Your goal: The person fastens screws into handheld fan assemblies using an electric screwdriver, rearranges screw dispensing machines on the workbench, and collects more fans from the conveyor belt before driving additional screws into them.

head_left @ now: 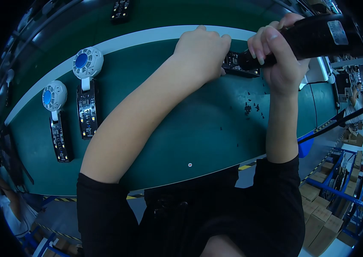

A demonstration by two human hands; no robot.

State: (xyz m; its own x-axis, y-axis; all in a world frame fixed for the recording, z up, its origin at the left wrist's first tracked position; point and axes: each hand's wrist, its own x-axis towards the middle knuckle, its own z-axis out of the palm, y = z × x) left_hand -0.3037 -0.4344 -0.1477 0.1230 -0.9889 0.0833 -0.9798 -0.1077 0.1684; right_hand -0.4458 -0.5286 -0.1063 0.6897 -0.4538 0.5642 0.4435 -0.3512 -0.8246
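My left hand (203, 52) is closed on the left end of a black circuit-board housing (243, 70), near the far side of the green table. Wrapped round a black power screwdriver (314, 37) is my right hand (282, 55); the tool's tip end meets the housing's right part, where the exact contact is hidden. Small black screws (248, 108) lie scattered on the table just below the housing. Two more housings, one upright in view (88, 110) and one farther left (60, 137), each join a white round part with a blue centre (81, 61).
Another housing (120, 10) lies beyond the white strip (147, 35) on the green surface (177, 124). A black cable (344, 118) runs in from the right. Blue shelving (339, 188) with cardboard boxes (322, 222) stands at the lower right. Parts of other people show at both edges.
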